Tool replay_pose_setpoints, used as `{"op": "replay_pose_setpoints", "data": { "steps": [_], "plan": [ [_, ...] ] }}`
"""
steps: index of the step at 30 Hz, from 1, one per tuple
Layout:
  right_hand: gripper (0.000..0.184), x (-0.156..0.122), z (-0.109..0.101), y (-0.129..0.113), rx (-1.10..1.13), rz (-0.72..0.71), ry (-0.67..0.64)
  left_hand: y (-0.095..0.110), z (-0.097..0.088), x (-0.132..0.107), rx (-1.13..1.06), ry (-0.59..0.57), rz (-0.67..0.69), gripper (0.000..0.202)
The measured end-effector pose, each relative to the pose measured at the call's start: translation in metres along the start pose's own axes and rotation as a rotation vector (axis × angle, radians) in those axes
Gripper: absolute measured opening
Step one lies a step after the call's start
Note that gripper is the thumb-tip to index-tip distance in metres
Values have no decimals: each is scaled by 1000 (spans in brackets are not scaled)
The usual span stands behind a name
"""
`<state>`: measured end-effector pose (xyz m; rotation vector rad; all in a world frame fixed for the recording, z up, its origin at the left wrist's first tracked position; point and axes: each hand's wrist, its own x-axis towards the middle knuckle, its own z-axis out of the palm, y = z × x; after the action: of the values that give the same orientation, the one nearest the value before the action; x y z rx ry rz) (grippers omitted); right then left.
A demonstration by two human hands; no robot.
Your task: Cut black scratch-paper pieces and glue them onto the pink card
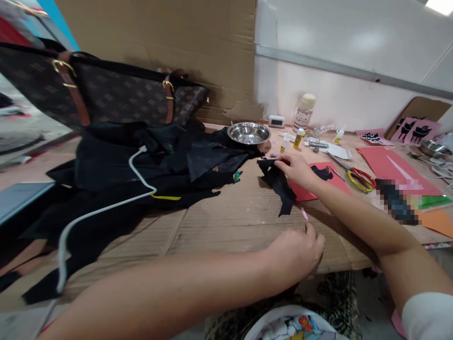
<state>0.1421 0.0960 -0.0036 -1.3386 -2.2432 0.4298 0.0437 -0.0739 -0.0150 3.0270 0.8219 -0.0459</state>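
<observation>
Two bare hands show over a cardboard sheet [219, 222] on the worktop [350, 144], and through the head feed I read my clock from the right one. My right hand [295, 170] pinches the top edge of a ragged black piece [278, 184] between thumb and fingers. The piece hangs at about eight o'clock, its lower tip pointing towards six; I cannot tell whether it is cloth or paper. A red sheet [303, 190] lies behind it at five o'clock, partly hidden by my forearm.

My left hand [297, 250] is at six o'clock with fingers curled. A slim pink item [304, 214] shows at its fingertips, but I cannot tell whether they grip it.

At three o'clock I have a black cut-out [321, 171] and, farther out, scissors [349, 170] with yellow and red handles. Twelve o'clock gives me a small yellow-labelled bottle [298, 139], and ten o'clock a metal bowl [249, 134]. Out at nine, a white hanger [113, 203] lies on a heap of black material [170, 156].
</observation>
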Motion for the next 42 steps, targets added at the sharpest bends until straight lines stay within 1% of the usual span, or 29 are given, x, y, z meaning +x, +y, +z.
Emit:
{"op": "replay_pose_setpoints", "data": {
  "steps": [2,4,6,8,9,11,13,15,17,19,21,22,24,26,27,29,30,31,33,34,35,38,40,42],
  "plan": [
    [19,-13,-15,-9,120,-15,71,0,1,0,22,14,4,31],
    [18,-31,-33,-19,239,-29,118,0,1,0,43,27,-3,32],
    [21,-56,-53,-30,339,-15,143,0,1,0,50,17,0,32],
    [27,-85,-76,-39,429,-15,177,-1,1,-1,64,10,7,32],
    [30,-100,-87,-42,475,-4,164,-2,2,-1,75,6,18,33],
    [33,-127,-107,-45,554,28,194,-2,3,-2,101,15,38,36],
    [35,-146,-118,-41,569,81,184,-2,5,-2,107,23,49,35],
    [36,-156,-118,-28,529,125,158,-2,4,-2,110,27,39,33],
    [36,-158,-106,-8,419,179,108,-2,2,-2,107,6,27,32],
    [32,-157,-88,16,220,208,43,-2,-3,-2,86,-41,13,30],
    [27,-160,-75,38,-23,205,40,-2,-8,-1,57,-89,-1,28],
    [27,-163,-71,47,-118,205,29,-2,-10,-1,52,-99,-4,27],
    [33,-175,-73,56,-220,189,61,-2,-11,-2,60,-96,-8,28],
    [37,-191,-84,56,-217,119,88,-2,-10,-2,79,-79,-12,31],
    [36,-201,-91,52,-195,55,78,-2,-9,-2,86,-74,-10,32],
    [39,-220,-101,41,-158,-98,-42,-2,-8,-2,99,-78,0,33],
    [49,-229,-103,36,-169,-175,-114,-2,-8,-2,103,-89,2,32],
    [64,-238,-102,32,-194,-229,-180,-2,-9,-2,104,-103,1,31],
    [95,-250,-94,27,-259,-309,-272,-1,-11,-2,111,-126,-8,29],
    [102,-254,-88,27,-291,-330,-304,-1,-12,-2,117,-131,-13,27],
    [101,-257,-81,28,-315,-345,-325,-1,-12,-2,123,-132,-14,26],
    [79,-264,-65,35,-346,-366,-331,-2,-13,-2,127,-126,0,25],
    [70,-268,-61,40,-346,-373,-287,-2,-11,-2,112,-115,3,25],
    [65,-273,-60,41,-336,-383,-220,-2,-10,-2,103,-102,-5,25]
  ]
}}
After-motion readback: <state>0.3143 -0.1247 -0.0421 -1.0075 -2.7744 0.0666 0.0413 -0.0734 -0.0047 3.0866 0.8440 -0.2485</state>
